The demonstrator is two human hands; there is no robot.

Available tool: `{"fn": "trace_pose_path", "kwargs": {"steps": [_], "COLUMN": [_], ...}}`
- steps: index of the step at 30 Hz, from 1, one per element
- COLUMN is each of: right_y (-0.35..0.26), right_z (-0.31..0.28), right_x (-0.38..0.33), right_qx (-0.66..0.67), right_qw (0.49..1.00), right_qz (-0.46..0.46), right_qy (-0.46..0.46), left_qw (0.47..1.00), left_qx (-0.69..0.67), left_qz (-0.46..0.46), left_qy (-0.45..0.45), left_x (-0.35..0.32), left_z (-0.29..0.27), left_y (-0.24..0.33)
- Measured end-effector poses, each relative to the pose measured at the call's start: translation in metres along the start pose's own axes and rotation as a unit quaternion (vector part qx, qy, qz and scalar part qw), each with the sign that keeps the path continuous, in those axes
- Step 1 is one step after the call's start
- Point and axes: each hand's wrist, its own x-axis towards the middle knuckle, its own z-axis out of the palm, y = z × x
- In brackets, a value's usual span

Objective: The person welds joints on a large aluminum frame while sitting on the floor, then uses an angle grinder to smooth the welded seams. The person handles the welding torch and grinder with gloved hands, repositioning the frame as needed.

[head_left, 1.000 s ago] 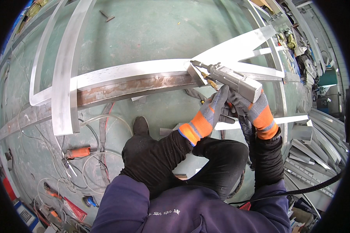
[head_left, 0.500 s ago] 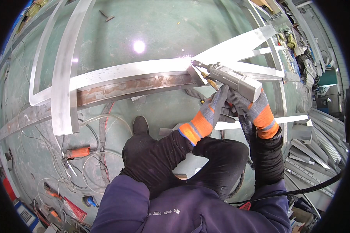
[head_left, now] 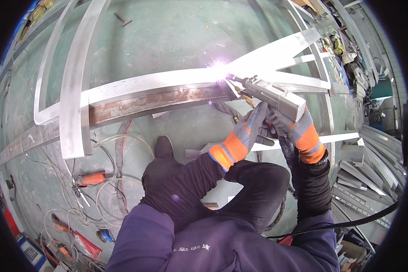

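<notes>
"Where's the torch (head_left: 276, 96)?"

"Right of the beam (head_left: 158, 100), throwing sparks (head_left: 219, 69) just beyond its end; the right hand (head_left: 283, 121) wraps it from below, the left hand (head_left: 254, 119) curls alongside, grip too hidden to tell."

"The risk?"

"A wobbling wrist could pull it astray."

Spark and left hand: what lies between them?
Head view: the brass fitting and the tool's dark nose lie between the spark and left hand.
</notes>
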Motion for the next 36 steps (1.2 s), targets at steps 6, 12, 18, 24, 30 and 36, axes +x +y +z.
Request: {"fn": "trace_pose_path", "kwargs": {"steps": [6,12,18,24,30,36], "right_y": [0.001,0.0,0.001,0.003,0.002,0.002], "right_z": [-0.001,-0.003,-0.003,-0.004,-0.006,-0.006], "right_x": [-0.007,-0.01,-0.014,-0.018,-0.021,-0.024], "right_qx": [-0.01,-0.009,-0.002,0.013,0.005,-0.007], "right_qw": [1.0,1.0,1.0,1.0,1.0,1.0], "right_qz": [-0.016,-0.006,0.002,0.011,0.006,0.0], "right_qy": [0.02,0.01,0.008,0.005,0.002,-0.001], "left_qw": [1.0,0.999,0.999,0.998,0.998,0.998], "left_qx": [-0.004,-0.001,0.008,-0.016,-0.026,-0.03], "left_qz": [-0.018,-0.027,-0.029,-0.03,-0.023,-0.031], "left_qy": [-0.005,-0.019,-0.038,-0.051,-0.058,-0.048], "left_x": [0.0,0.001,-0.002,0.001,-0.004,-0.005], "left_z": [-0.001,-0.003,-0.001,-0.004,0.0,0.002], "left_y": [-0.004,-0.009,-0.008,-0.017,-0.016,-0.019]}}
